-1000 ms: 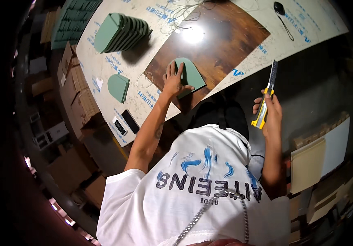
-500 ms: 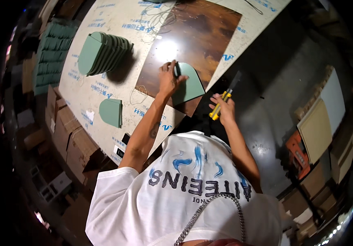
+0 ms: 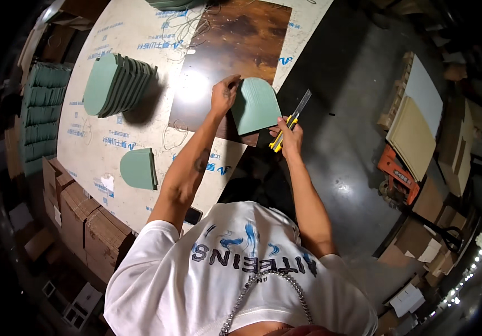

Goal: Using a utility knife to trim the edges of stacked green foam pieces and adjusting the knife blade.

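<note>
A pale green panel (image 3: 256,105) with one rounded end is over the brown wood-grain board (image 3: 241,33), its straight edge toward me. My left hand (image 3: 225,96) is at the panel's upper left edge, its fingers bent together on that edge; what the fingertips press on is partly hidden. In my right hand (image 3: 291,137) is a yellow utility knife (image 3: 277,141), its long blade extended and pointing away, up to the right. The right fingertips touch the panel's near right corner. A stack of similar green panels (image 3: 100,87) stands to the left, and a smaller pile (image 3: 137,169) lies nearer me.
The pale printed worktable (image 3: 92,140) ends in a slanting edge right of the board. Loose cord (image 3: 176,134) lies beside the board. Cardboard boxes (image 3: 76,204) and stacked green bundles (image 3: 45,112) line the left. An orange pallet jack (image 3: 400,173) and leaning boards (image 3: 414,134) are at right.
My right hand with the knife has moved in to the panel's corner. My left hand has shifted off the panel's face to its left edge. The view has shifted too.
</note>
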Demonstrator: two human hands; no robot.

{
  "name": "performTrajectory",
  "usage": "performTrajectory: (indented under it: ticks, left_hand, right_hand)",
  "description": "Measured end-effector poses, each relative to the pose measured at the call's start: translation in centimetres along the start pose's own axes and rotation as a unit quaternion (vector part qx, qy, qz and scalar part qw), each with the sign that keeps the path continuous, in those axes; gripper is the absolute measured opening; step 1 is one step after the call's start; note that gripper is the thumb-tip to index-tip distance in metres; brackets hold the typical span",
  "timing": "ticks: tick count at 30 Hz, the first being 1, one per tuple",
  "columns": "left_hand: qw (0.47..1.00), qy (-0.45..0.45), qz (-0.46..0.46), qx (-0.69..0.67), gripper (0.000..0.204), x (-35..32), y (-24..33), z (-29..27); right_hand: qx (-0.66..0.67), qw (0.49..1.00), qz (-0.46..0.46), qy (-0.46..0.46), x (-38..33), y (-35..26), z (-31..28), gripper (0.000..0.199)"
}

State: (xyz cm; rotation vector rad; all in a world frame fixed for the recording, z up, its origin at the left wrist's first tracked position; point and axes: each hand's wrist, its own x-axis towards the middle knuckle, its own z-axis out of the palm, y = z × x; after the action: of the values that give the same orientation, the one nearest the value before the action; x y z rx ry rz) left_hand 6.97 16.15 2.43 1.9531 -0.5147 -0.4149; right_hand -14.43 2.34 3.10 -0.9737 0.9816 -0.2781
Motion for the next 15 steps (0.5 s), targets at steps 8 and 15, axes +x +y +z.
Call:
performTrajectory:
  ticks: [8,15]
  left_hand:
    - [0.950,0.100,0.128,0.266,0.032,-0.2,0.3,3.5]
    - [0.913,0.168,0.144,0.344,0.028,0.1,0.5,6.0]
  right_hand:
    - [-0.084,0.995,-0.061,0.011,-0.7,2.7,1.7,0.033]
    - [-0.280,0.959,-0.042,-0.020,0.2,0.5,-1.4,0.043]
